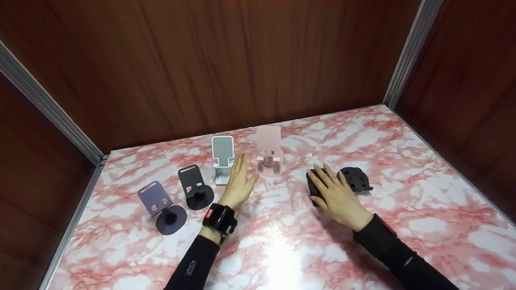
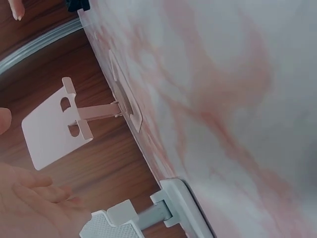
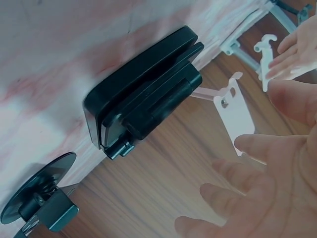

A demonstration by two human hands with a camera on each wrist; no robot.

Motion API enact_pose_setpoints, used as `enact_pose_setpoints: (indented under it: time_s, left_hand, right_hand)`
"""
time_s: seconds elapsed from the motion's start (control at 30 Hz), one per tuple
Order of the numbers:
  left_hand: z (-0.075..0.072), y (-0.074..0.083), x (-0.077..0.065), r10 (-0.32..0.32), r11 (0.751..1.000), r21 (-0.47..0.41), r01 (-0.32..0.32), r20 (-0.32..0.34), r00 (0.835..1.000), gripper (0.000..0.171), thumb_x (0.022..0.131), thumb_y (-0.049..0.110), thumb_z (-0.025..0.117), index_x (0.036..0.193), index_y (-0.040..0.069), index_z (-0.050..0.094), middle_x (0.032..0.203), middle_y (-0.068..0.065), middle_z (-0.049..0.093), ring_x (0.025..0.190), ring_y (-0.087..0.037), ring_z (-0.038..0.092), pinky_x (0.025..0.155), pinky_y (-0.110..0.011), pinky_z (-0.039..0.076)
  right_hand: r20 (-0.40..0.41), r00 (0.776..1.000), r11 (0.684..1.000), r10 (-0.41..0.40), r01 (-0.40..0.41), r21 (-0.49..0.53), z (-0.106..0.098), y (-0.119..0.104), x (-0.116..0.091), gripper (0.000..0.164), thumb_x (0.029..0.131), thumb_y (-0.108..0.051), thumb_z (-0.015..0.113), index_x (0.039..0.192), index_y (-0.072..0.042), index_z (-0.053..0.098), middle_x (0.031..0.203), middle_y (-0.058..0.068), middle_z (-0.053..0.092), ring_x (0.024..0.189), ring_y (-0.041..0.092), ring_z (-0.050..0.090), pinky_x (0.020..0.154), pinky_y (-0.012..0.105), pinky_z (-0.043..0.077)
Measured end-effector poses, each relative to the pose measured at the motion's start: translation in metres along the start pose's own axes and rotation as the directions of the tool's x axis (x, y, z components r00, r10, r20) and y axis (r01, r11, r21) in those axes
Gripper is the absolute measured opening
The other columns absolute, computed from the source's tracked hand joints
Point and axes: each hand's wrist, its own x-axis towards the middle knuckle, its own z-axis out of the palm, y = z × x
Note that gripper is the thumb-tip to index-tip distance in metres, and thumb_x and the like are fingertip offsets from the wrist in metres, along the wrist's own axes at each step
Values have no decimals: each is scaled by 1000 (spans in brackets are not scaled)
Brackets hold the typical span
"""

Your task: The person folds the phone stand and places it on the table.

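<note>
Far left: purple phone stand (image 1: 154, 196), plate tipped back on a round base, on the marbled tabletop (image 1: 427, 229). Just beside it, an upright black phone stand (image 1: 190, 176) of the same build.

Next, a grey-white phone stand (image 1: 223, 151), upright, plate framed in white. Left hand (image 1: 238, 181) at its right side: fingers straight, thumb apart, grasping nothing; whether the fingers touch the plate, cannot tell. Reads as light and stiff, the padded-looking face probably grippier than the rim. Best hold likely the stem or base; pulling on the plate alone might swing the hinge.

Then the pink phone stand (image 1: 269, 141), thin plate on a slim stem above a flat base. Smooth, probably slick; stem the likely weak point if levered.

Right of that, near the pink one, a folded black phone stand (image 3: 146, 94), closed into a compact block on the tabletop. Right hand (image 1: 336, 197) spreads over it, fingers extended, released; right wrist view shows a gap between fingertips and block. Judged rigid, modest in weight, perhaps the densest here. Pinch across the long sides, thumb opposite fingers, clear of the hinge end.

Far right, just beside: a low black phone stand (image 1: 354, 179) with a rounded outline and projecting lip. Probably stiff; take by the rim.
</note>
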Motion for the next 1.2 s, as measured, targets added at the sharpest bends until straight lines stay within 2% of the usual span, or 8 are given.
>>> enact_pose_setpoints:
  time_s: [0.13, 0.37, 0.63, 0.77, 0.87, 1.0, 1.13, 1.2]
  left_hand:
    - [0, -1, 6, -39, 999, -37, 40, 14, 999, 73, 100, 24, 50, 151, -8, 10, 157, -26, 8, 145, -39, 6, 118, -45, 5]
    - [1, -4, 16, -75, 997, -32, 75, 16, 997, 71, 101, 26, 47, 151, -8, 9, 157, -26, 8, 145, -38, 5, 118, -46, 5]
    - [4, -1, 30, -167, 976, -141, 167, 16, 986, 69, 101, 23, 49, 153, -4, 13, 157, -23, 15, 143, -37, 16, 118, -45, 11]
    - [7, 0, 38, -222, 954, -199, 224, 31, 974, 68, 101, 27, 49, 155, 4, 14, 157, -21, 19, 139, -38, 27, 116, -46, 18]
    - [9, 0, 43, -236, 939, -252, 233, 18, 972, 67, 101, 24, 49, 155, 6, 15, 156, -20, 22, 138, -38, 30, 116, -45, 20]
    - [10, -2, 49, -192, 911, -373, 175, -8, 981, 66, 99, 10, 49, 154, 0, 14, 154, -24, 25, 140, -37, 27, 116, -42, 21]
    - [11, -4, 53, -136, 849, -516, 116, -2, 991, 64, 98, -2, 47, 151, -7, 12, 150, -29, 28, 138, -38, 30, 113, -39, 28]
    - [11, -4, 54, -127, 828, -551, 108, 4, 992, 60, 97, -4, 46, 149, -10, 16, 148, -31, 32, 136, -40, 34, 111, -40, 33]
  right_hand:
    - [3, 1000, 1000, -7, 7, -5, -1, -1, 0, 62, 97, -23, 60, 150, -4, 34, 155, 20, 27, 142, 40, 21, 108, 65, 21]
    - [-4, 999, 999, -32, 32, 14, -1, -4, 1, 61, 97, -22, 61, 149, -3, 35, 154, 22, 28, 142, 39, 21, 109, 65, 21]
    - [-15, 999, 999, -52, 52, 12, 2, -7, 1, 63, 95, -20, 63, 149, -3, 35, 155, 20, 26, 142, 39, 22, 111, 63, 19]
    - [-19, 999, 998, -50, 50, 23, 4, -8, 1, 62, 95, -19, 62, 149, -3, 35, 155, 20, 27, 142, 38, 21, 111, 62, 18]
    - [-23, 999, 998, -49, 49, 25, 4, -9, 0, 62, 96, -19, 62, 150, -4, 35, 154, 20, 27, 142, 38, 21, 112, 62, 18]
    - [-33, 998, 998, -53, 54, 19, 4, -10, 1, 62, 95, -18, 63, 149, -4, 36, 153, 21, 29, 141, 39, 23, 111, 62, 19]
    - [-35, 998, 998, -61, 61, 14, 4, -10, 1, 62, 93, -16, 64, 148, -2, 38, 153, 21, 31, 140, 40, 25, 111, 62, 19]
    - [-33, 998, 998, -61, 61, 13, 4, -11, 1, 62, 92, -16, 65, 147, -2, 38, 152, 21, 31, 141, 40, 24, 111, 62, 19]
